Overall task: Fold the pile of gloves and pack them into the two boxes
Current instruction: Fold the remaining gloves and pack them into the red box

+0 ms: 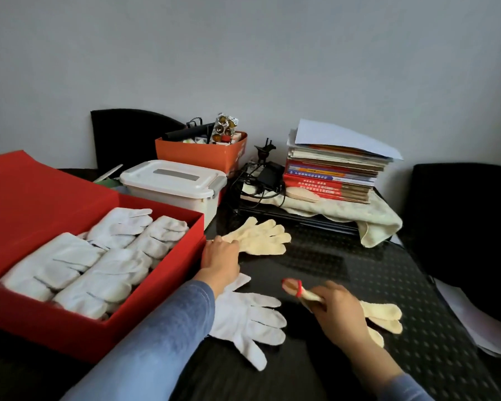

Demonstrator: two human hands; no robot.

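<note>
Gloves: three lie loose on the worktop [359, 270], the rest are already folded. Folded gloves [104, 264] sit in rows in the red box [145, 287] at left and fill most of it. Flat cream glove [261, 237] lies just beside the box's right wall, fingers pointing away to the right. Left hand [220, 253] has its fingers curled down over the cuff end and grips it. Red-cuffed cream glove [385, 316] is bunched in the right hand [339, 311], which is closed round its middle; the red-trimmed cuff sticks out to the left and the fingertips trail out to the right. White glove [249, 316] lies spread flat between the two hands, partly under the left sleeve. Handling, judged: knit cloth, light and limp, likely to sag if lifted by one point; not slippery, not fragile. Best hold is the cuff, the firmest edge, with the other hand smoothing the fingers before the fold. Worktop is textured, so some drag is likely when sliding. White lidded tub [171, 183], orange box [203, 151] of oddments and book stack [333, 175] stand behind. Which of these serves as the second box, cannot tell.
</note>
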